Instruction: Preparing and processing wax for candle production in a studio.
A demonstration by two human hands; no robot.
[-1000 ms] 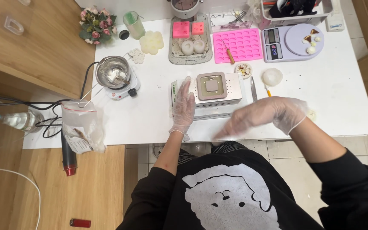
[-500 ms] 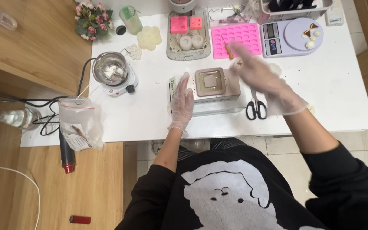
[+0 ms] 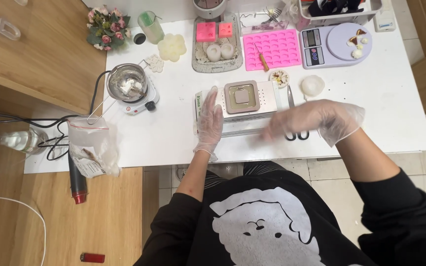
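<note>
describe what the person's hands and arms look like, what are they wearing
Both the left hand and the right hand wear thin, clear disposable gloves that end at the wrist, loose and slightly wrinkled. The black sleeves of a black top with a white printed figure on the chest are pushed up, leaving the forearms bare. No watch, rings or markings are visible.

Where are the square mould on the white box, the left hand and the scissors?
square mould [image 3: 241,96], head view, on its grey centre panel
left hand [image 3: 210,123], head view, on the back of the gloved hand
scissors [image 3: 291,96], head view, on the blades above the right hand
</note>
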